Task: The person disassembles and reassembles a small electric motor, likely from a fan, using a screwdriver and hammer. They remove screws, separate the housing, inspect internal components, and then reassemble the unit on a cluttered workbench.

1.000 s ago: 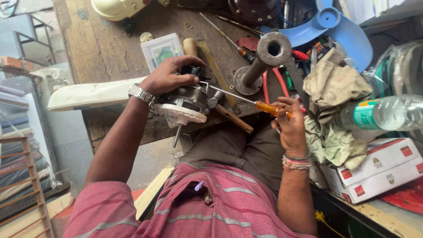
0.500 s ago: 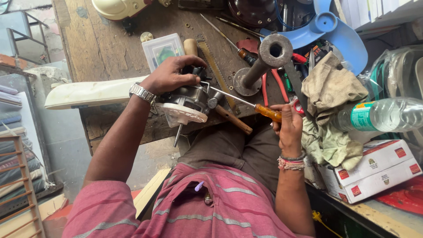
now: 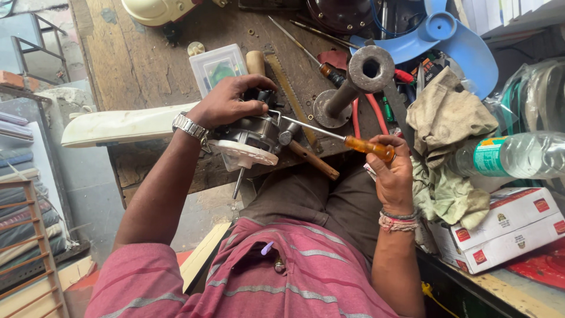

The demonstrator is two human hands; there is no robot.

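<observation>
Person sat in a pink striped shirt and brown trousers, lap just under the edge of the worn wooden workbench [image 3: 147, 65]. Right hand [image 3: 393, 174] was closed around the orange handle of a screwdriver [image 3: 341, 138], its shaft running left to the small fan motor [image 3: 253, 138]. Left hand [image 3: 226, 100], metal watch on the wrist, was clamped over the top of the motor, which sat at the bench's near edge with its white round plate and shaft hanging over. Beside it lay a wooden-handled tool and a saw blade [image 3: 288, 88]. Further back stood a grey metal pipe stand [image 3: 353, 82], a clear plastic box [image 3: 219, 66], a blue fan blade [image 3: 453, 41]. To the right: rags [image 3: 447, 123], plastic water bottle [image 3: 518, 156], white and red cartons [image 3: 506, 227]. Far left, concrete floor and wooden racks [image 3: 23, 235].
</observation>
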